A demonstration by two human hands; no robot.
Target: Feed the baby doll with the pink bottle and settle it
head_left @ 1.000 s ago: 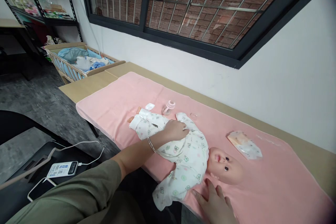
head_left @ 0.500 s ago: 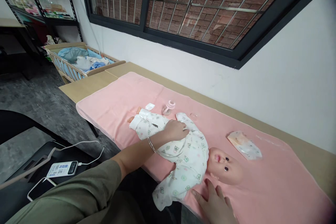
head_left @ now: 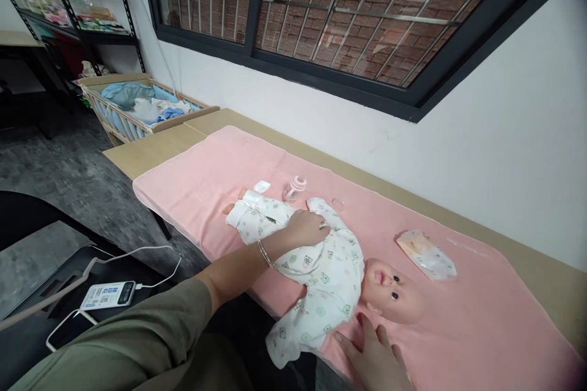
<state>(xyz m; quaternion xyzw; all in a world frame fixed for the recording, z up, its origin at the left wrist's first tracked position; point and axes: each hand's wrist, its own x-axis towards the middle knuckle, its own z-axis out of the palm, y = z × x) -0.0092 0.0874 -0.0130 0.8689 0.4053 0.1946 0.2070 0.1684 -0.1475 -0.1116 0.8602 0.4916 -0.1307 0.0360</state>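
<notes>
A baby doll [head_left: 330,269] in a white printed romper lies on its back on a pink towel [head_left: 458,330], head to the right. My left hand [head_left: 306,227] rests palm down on the doll's belly, fingers curled against the cloth; a bangle sits on the wrist. My right hand [head_left: 373,357] lies flat on the towel just below the doll's head, fingers spread, touching the sleeve edge. A small pink bottle [head_left: 294,187] stands behind the doll's legs, with a white folded piece [head_left: 262,186] to its left.
A pack of wipes [head_left: 426,255] lies on the towel right of the doll's head. The wooden table [head_left: 151,149] runs along a white wall under a barred window. A crib [head_left: 132,107] with clothes stands at the left. A power bank [head_left: 107,295] with cable rests low left.
</notes>
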